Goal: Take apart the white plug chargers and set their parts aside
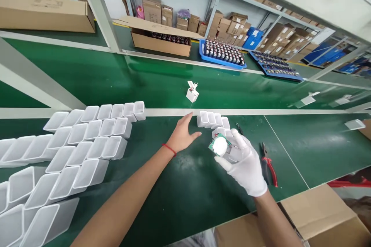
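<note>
My left hand (pixel 183 134), bare with a red string at the wrist, reaches over the green bench with thumb and fingers apart and nothing in it. Beyond its fingertips, a small white box (pixel 192 95) with parts sticking out of its top stands on the far green surface. In a white glove, my right hand (pixel 245 158) holds a green circuit board with a round white disc (pixel 219 146) between thumb and fingers. Just behind that board sits a small group of white plastic cups (pixel 213 119), partly hidden by the glove.
Rows of white open cups (pixel 95 131) fill the left side. Red-handled pliers (pixel 269 166) lie right of my glove. A cardboard box (pixel 324 212) is at the lower right. Blue trays of parts (pixel 223 61) and an open carton (pixel 162 44) line the back shelf.
</note>
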